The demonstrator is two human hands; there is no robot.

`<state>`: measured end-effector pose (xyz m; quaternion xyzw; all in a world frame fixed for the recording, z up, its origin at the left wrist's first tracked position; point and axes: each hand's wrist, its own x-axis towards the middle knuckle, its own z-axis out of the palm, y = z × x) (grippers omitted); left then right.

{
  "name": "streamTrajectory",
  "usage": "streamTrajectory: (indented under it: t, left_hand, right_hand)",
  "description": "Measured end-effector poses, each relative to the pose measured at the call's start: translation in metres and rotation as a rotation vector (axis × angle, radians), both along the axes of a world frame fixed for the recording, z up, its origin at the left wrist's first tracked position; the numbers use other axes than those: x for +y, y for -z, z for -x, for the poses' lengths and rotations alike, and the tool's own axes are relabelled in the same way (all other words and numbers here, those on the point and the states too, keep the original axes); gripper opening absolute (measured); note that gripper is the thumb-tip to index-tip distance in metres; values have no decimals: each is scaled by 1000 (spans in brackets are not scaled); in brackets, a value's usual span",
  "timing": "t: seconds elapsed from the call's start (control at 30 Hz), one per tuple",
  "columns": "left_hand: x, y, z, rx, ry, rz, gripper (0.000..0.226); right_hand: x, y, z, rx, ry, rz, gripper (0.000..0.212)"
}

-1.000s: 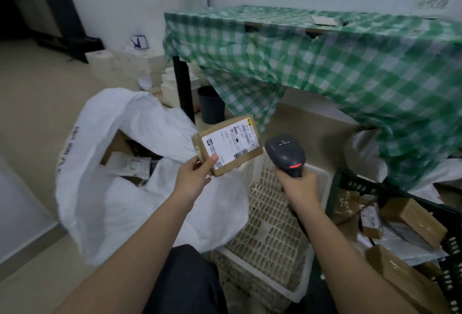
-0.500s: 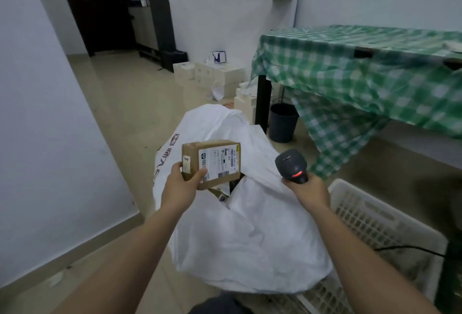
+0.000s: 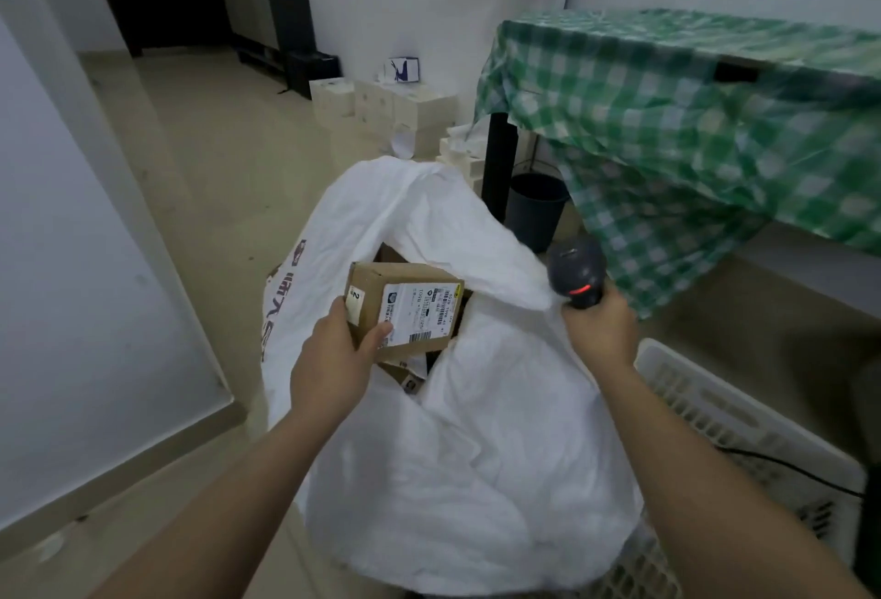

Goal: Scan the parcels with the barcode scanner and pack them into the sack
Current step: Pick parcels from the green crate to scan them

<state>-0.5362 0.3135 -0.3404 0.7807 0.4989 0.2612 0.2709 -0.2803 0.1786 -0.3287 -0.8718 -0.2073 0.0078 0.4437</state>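
- one left hand (image 3: pixel 333 360) grips one cardboard parcel (image 3: pixel 405 308) by its near left corner, thumb curled onto the white shipping label and the other fingers hidden behind the box.
- the parcel sits tilted over the mouth of the sack, label facing up toward the camera; a small white sticker marked "2" shows on its left end face.
- one white woven sack (image 3: pixel 476 431) stands on the floor between the two forearms, its mouth open toward the far side, red printed characters running down its left flank.
- inside the mouth, under the held parcel, at least one more labelled package (image 3: pixel 405 377) shows in part; how many lie deeper cannot be told.
- one right hand (image 3: pixel 600 336) is wrapped round the handle of one dark barcode scanner (image 3: pixel 578 272), fingers curled tight on it; a red light glows on the scanner's head, which points away from the person.
- the same hand rests against the sack's right rim; whether it also pinches the fabric cannot be told.
- one white plastic crate (image 3: pixel 724 412) lies just right of the sack, with one black cable (image 3: pixel 786 470) crossing it.
- one table with a green checked cloth (image 3: pixel 667 122) stands to the far right; one dark bucket (image 3: pixel 536 210) stands beneath it beside a black table leg.
- a stack of pale boxes (image 3: pixel 381 107) lines the far wall, too blurred to count.
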Motion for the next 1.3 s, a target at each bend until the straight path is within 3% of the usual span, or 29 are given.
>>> streamTrajectory:
  t: [0.2, 0.3, 0.4, 0.53, 0.63, 0.77, 0.93, 1.07, 1.3]
  left_hand:
    - [11, -29, -44, 67, 73, -221, 62]
    - [27, -37, -69, 205, 79, -227, 53]
    - [30, -38, -81, 344, 32, -114, 62]
    - [14, -39, -82, 139, 208, -170, 47]
    - [-11, -52, -74, -27, 333, -24, 37]
    - [-52, -63, -68, -195, 444, 156, 27]
    - [-125, -73, -75, -264, 556, 209, 22]
    - [-201, -74, -103, -242, 713, 264, 27]
    - [-330, -55, -165, -28, 1067, 418, 29]
  right_hand:
    - [13, -102, -18, -94, 141, -281, 23]
    - [24, -122, -21, -130, 120, -248, 22]
    - [31, -120, -24, -154, 57, -135, 20]
    - [18, -103, -27, -126, -2, -58, 21]
    - [-8, -95, -23, -76, -56, 7, 22]
    - [-65, -95, -5, -44, -130, 72, 17]
    - [-166, -91, 24, -46, -123, 142, 10]
    - [-269, -80, 39, -35, -68, 292, 28]
    - [-431, -43, 42, 136, 126, 367, 17]
